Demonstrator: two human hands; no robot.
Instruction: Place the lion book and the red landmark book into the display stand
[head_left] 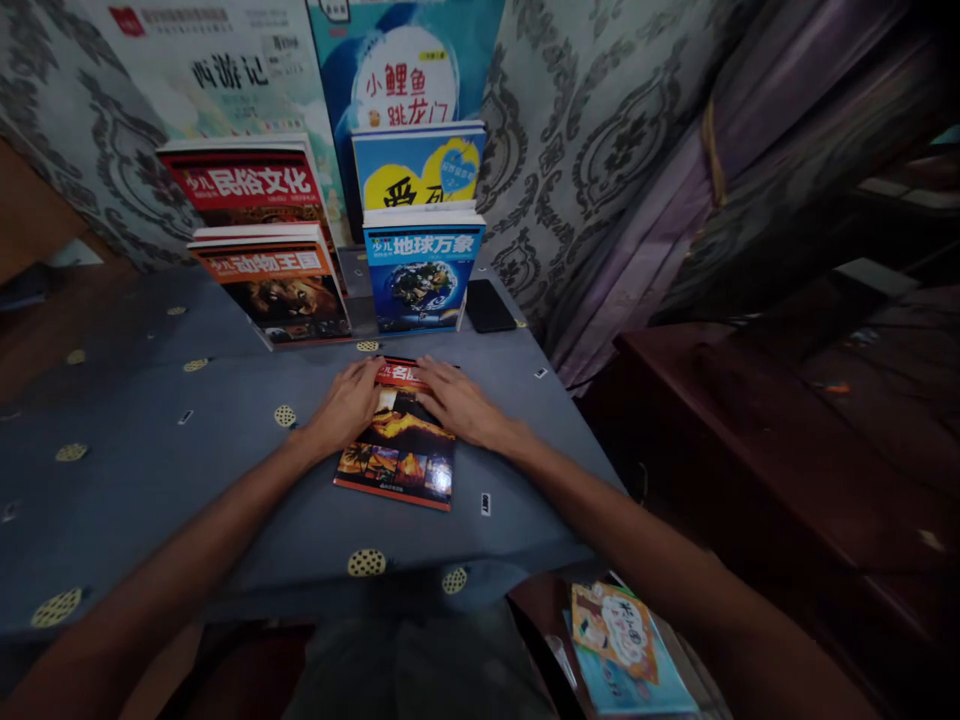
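A dark book with a red title band and golden pictures (401,440) lies flat on the blue-grey tablecloth (225,480), close to the table's front. My left hand (351,402) rests at its upper left edge, the fingers pointing to the top. On the upper right part of the cover lies my right hand (459,402), its fingers stretched out over the red band. Behind them stand an orange-titled book with a lion (289,295) on the left and a blue book with a globe (421,280) on the right.
More books stand behind, among them a red one (251,185) and a yellow-blue one (412,165). A black phone-like slab (489,306) lies right of them. Below the table's front right is a blue book (630,650). A dark red cabinet (720,430) stands right.
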